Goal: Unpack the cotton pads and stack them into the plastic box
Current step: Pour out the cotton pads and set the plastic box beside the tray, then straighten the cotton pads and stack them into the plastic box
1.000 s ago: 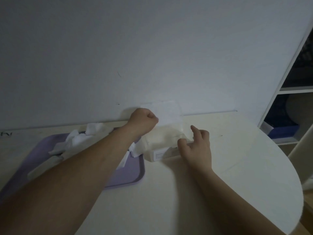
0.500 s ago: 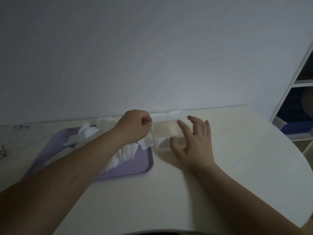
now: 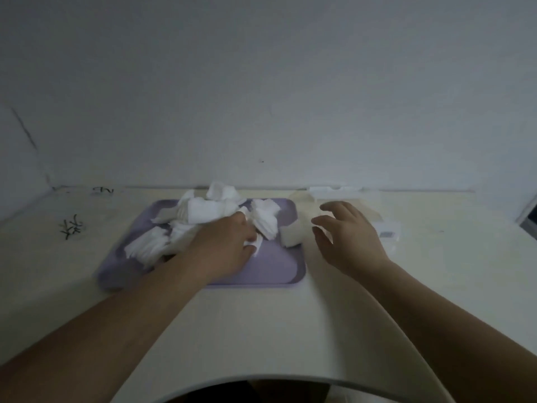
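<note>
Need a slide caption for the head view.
Left hand grips cotton pads over the pad-strewn purple tray; right hand, open, hovers beside the cream pack.

The cotton pads (image 3: pixel 203 212) at the left hand's (image 3: pixel 226 251) grip look soft, fibrous and matt. Beneath the grip the lilac tray (image 3: pixel 270 271) is smooth satin plastic. To its right lies a thin crinkled film wrapper (image 3: pixel 388 228) on the smooth matt table (image 3: pixel 261 330).
</note>
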Demonstrator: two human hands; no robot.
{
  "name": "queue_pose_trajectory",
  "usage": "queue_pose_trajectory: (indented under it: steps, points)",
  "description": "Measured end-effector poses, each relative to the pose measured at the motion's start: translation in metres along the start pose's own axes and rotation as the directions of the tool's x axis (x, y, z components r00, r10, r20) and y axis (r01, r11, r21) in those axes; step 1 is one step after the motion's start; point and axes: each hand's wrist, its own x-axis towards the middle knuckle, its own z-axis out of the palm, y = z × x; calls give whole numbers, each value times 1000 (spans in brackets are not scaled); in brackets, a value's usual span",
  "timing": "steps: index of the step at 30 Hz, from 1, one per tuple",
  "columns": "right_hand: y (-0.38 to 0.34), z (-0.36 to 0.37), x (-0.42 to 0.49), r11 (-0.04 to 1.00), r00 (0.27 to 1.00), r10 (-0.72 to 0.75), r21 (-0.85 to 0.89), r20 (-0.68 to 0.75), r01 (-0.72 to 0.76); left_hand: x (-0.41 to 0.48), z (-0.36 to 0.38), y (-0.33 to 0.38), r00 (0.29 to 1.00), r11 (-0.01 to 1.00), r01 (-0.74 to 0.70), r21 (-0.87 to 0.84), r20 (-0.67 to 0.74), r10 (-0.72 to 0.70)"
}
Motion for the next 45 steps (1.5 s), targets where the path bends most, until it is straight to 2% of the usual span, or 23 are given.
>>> queue_pose_trajectory:
  steps: [3, 5, 6, 8, 9, 13, 15, 16, 20, 22, 25, 28, 30, 33, 35, 40, 43, 45]
  points:
    - [-21, -6, 18, 998, 997, -58, -36, 52, 60, 0, -4, -8, 999, 1000, 31, -5, -12, -31]
    - [-39, -8, 33, 1000, 983, 16, -19, 185, -12, 3, -7, -6, 995, 999, 27, -42, -96, -31]
    - [-45, -7, 43, 997, 957, 78, -29, 280, -73, 6, -8, -4, 986, 998, 20, -67, -164, -31]
    - [-52, -7, 60, 980, 853, 196, -137, 484, -147, 15, -11, 1, 970, 996, -16, -91, -243, -6]
    - [-55, -7, 67, 970, 800, 232, -190, 554, -150, 21, -11, 3, 976, 995, -26, -97, -219, 4]
    - [-67, -1, 84, 947, 659, 308, -284, 686, -148, 42, -4, 8, 999, 994, -7, -109, 30, 10]
    - [-72, 2, 85, 939, 582, 339, -297, 739, -171, 48, 3, 8, 996, 998, 16, -63, 89, -10]
    - [-72, 3, 85, 936, 570, 351, -292, 743, -196, 51, 5, 8, 995, 999, 17, -49, 99, -12]
    - [-60, 6, 80, 926, 646, 369, -206, 669, -316, 52, 6, 8, 994, 999, 19, -47, 104, -14]
    - [-55, 9, 74, 897, 700, 383, -61, 602, -439, 49, 7, 5, 996, 995, 25, -97, 89, -16]
    - [-52, 11, 60, 779, 774, 438, 238, 457, -580, 42, 7, 5, 998, 976, -1, -219, 60, 15]
    - [-49, 19, 46, 609, 752, 508, 442, 420, -659, 34, 12, 9, 1000, 948, 9, -319, 15, -4]
    - [-51, 24, 40, 516, 741, 553, 542, 381, -664, 30, 13, 12, 999, 933, 51, -357, 8, -51]
    - [-53, 27, 36, 451, 750, 579, 641, 319, -621, 32, 11, 13, 982, 889, 180, -421, 28, -186]
    - [-54, 28, 33, 403, 739, 600, 682, 307, -610, 35, 13, 9, 974, 875, 216, -433, 31, -225]
    - [-43, 31, 24, 143, 712, 543, 787, 445, -600, 41, 16, -1, 969, 861, 243, -448, 160, -190]
    - [-43, 27, 26, 102, 744, 505, 826, 438, -555, 43, 23, -6, 976, 811, 216, -544, 127, -175]
    - [-44, 29, 27, 38, 741, 500, 844, 447, -535, 44, 27, -6, 978, 797, 209, -567, 99, -186]
